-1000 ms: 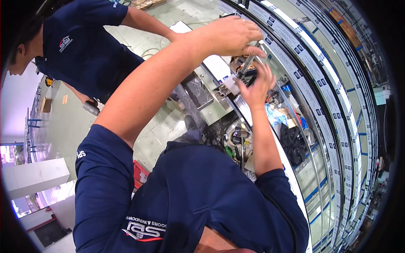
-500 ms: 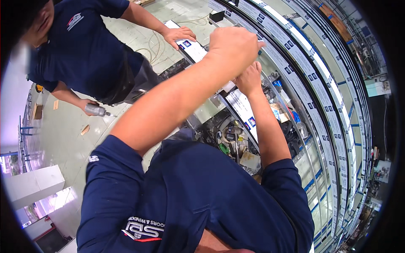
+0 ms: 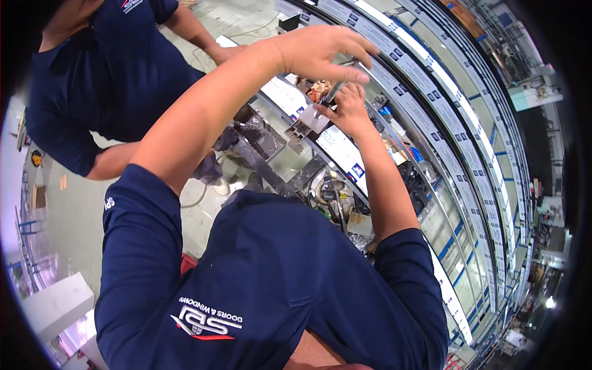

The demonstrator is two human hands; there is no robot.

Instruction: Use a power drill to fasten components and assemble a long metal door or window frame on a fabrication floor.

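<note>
My left hand (image 3: pixel 327 54) is raised over the work with its fingers spread. Between its thumb and fingers shows the upper end of a slim grey metal tool (image 3: pixel 337 88), whose exact kind I cannot make out. Lower down, my right hand (image 3: pixel 351 111) has its fingers curled round that tool, thumb stretched toward a small pale metal block (image 3: pixel 314 119). This block sits at the cut end of a white film-covered profile (image 3: pixel 342 151), beneath my right hand. A second film-covered profile (image 3: pixel 287 97) lies beyond the block, roughly in line with it.
A co-worker in a dark shirt (image 3: pixel 117 80) stands at the left, one arm reaching toward the far profile. Long wrapped profiles (image 3: pixel 425 86) are racked along the right. Loose tools (image 3: pixel 336 196) clutter the space below the near profile. A white box (image 3: pixel 58 305) is at lower left.
My left hand has gone from a closed fist to spread fingers and shifted left. The co-worker has moved left in the view, and the power tool in their hand no longer shows.
</note>
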